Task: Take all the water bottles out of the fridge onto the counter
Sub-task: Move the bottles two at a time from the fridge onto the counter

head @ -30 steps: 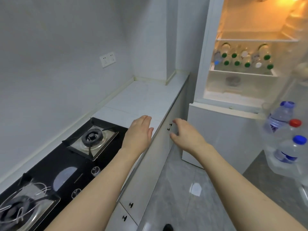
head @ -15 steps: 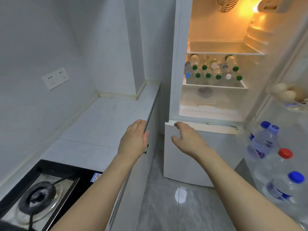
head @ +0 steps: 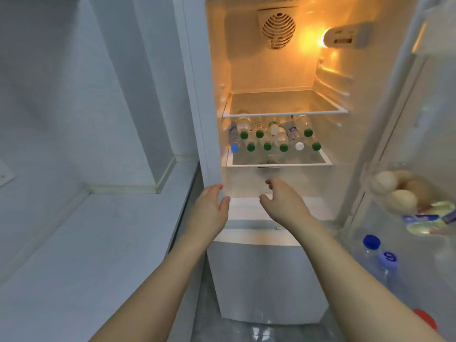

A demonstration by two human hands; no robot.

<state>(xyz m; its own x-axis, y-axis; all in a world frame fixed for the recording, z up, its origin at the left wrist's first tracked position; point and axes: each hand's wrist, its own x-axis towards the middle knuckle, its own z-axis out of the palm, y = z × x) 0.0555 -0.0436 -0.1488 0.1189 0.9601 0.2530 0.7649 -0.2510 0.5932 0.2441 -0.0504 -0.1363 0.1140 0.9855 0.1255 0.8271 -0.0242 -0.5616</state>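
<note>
Left hand (head: 209,206), right hand (head: 283,201): both relaxed, empty, just below shelf edge (head: 278,165); water bottles (head: 271,137) lying above; counter (head: 98,243) left.

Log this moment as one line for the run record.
stage: reaching toward fridge | left hand: open, empty | right hand: open, empty | bottles: lying on middle shelf | counter: no bottles
</note>
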